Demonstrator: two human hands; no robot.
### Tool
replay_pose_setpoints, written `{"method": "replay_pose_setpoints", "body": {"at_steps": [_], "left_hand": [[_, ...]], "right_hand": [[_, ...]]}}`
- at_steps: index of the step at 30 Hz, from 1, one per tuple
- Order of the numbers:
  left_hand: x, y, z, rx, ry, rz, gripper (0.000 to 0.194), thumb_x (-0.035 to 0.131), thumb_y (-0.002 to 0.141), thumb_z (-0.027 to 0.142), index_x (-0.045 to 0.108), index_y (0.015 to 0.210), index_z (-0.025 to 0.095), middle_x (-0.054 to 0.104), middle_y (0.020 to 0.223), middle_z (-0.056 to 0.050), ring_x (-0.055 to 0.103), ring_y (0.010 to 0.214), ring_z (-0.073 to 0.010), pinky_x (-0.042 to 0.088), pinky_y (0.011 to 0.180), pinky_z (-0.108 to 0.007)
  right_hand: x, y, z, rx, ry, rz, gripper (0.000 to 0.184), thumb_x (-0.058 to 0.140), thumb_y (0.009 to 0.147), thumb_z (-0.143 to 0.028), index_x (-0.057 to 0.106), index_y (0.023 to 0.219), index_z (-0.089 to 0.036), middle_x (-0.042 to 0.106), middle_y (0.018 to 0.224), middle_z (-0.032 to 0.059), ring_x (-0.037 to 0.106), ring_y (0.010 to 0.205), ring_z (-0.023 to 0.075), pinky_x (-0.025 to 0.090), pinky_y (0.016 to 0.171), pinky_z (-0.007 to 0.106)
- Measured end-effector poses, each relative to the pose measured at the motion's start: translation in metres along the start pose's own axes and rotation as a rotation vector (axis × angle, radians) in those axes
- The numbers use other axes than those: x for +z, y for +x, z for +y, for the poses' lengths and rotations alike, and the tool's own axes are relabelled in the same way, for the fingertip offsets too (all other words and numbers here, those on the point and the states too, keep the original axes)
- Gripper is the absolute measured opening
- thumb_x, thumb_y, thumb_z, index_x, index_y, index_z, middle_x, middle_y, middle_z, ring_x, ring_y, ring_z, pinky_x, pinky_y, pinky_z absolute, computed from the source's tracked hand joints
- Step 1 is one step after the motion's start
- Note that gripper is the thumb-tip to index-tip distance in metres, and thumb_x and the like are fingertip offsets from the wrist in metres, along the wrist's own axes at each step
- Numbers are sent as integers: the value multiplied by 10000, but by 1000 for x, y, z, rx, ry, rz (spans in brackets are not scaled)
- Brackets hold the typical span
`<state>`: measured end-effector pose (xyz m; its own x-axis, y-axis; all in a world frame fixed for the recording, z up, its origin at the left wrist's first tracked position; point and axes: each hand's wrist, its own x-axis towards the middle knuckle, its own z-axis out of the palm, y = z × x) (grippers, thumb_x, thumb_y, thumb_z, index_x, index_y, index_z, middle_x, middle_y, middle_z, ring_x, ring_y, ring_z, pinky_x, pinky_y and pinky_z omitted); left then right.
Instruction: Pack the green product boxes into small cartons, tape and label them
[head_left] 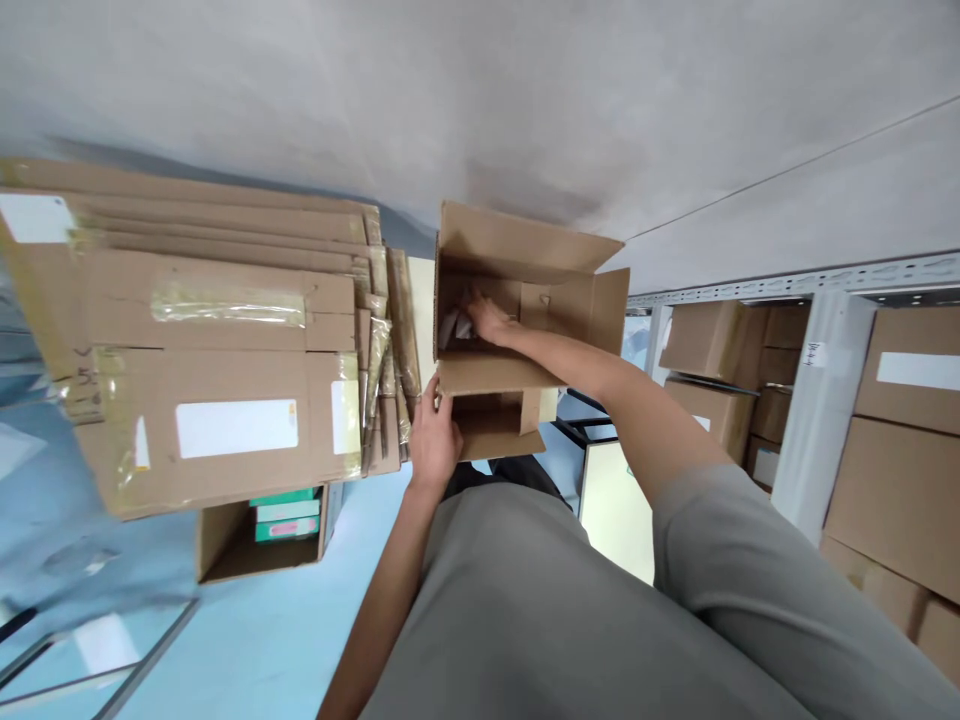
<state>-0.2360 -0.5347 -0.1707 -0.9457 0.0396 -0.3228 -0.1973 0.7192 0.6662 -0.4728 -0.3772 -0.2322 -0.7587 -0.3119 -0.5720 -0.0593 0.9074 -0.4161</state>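
Observation:
An open cardboard box stands ahead of me with its flaps spread. My right hand reaches down inside it, its fingers closed around a pale, crumpled piece that looks like paper. Part of that piece is hidden in the box's shadowed left end. At the box's near left corner, my left hand grips the edge with bent fingers. A second open cardboard box sits below, close beside the left fingers.
Flattened cartons with tape and labels are stacked at left. Under them, an open carton holds green-and-white packs. At right, a white metal rack bears brown boxes. A grey wall rises behind; the floor is blue.

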Motion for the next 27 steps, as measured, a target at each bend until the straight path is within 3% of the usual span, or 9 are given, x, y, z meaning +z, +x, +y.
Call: {"method": "replay_pose_setpoints", "body": {"at_steps": [3, 6, 10, 13, 17, 22, 27], "left_hand": [[1, 1, -1, -9, 15, 3, 886, 582, 860, 1, 496, 1714, 220, 492, 1761, -170, 580, 1538, -427, 549, 1271, -582], [2, 3, -1, -21, 45, -5, 847, 566, 875, 14, 511, 1704, 178, 478, 1770, -201, 575, 1549, -436, 557, 1256, -585], [0, 4, 1, -6, 71, -1, 839, 547, 883, 22, 505, 1711, 146, 476, 1763, -237, 567, 1564, -444, 539, 1270, -598], [-2, 5, 2, 31, 45, 17, 926, 545, 864, 11, 424, 1770, 154, 458, 1776, -235, 512, 1623, -429, 507, 1307, -585], [-4, 7, 4, 65, 26, 18, 1002, 546, 838, 0, 357, 1808, 160, 426, 1800, -227, 481, 1649, -424, 492, 1324, -577], [-5, 8, 5, 85, 22, 29, 1078, 558, 806, -2, 297, 1835, 188, 418, 1806, -225, 497, 1636, -425, 507, 1306, -592], [-8, 11, 4, 127, 51, 19, 1110, 585, 785, 21, 256, 1839, 138, 395, 1806, -260, 477, 1647, -440, 482, 1323, -594]], "right_hand": [[-22, -14, 14, -8, -229, -132, 373, 546, 1099, -84, 734, 1420, -58, 629, 1620, 204, 804, 1219, 224, 577, 1111, 307], [-46, -32, 25, 0, -331, -145, 426, 618, 989, -10, 811, 1348, -135, 710, 1533, 204, 775, 1307, 337, 598, 1127, 418], [-74, -55, 41, 108, -290, -78, 428, 674, 961, -54, 867, 1305, -221, 826, 1372, 135, 775, 1313, 336, 589, 1108, 374], [-91, -71, 52, 111, -214, -9, 461, 702, 940, -50, 880, 1320, -243, 850, 1352, 98, 786, 1299, 306, 579, 1100, 322], [-108, -87, 62, 64, -73, 157, 377, 755, 942, -106, 910, 1257, -245, 876, 1287, 67, 811, 1248, 287, 586, 1092, 315], [-135, -109, 70, 71, 229, 434, 264, 845, 933, -231, 911, 1184, -180, 886, 1212, 99, 823, 1190, 267, 614, 1090, 351], [-176, -171, 110, -18, 428, 785, 310, 871, 910, -424, 901, 1101, -182, 876, 1118, 88, 812, 1127, 270, 635, 1057, 394]]}}
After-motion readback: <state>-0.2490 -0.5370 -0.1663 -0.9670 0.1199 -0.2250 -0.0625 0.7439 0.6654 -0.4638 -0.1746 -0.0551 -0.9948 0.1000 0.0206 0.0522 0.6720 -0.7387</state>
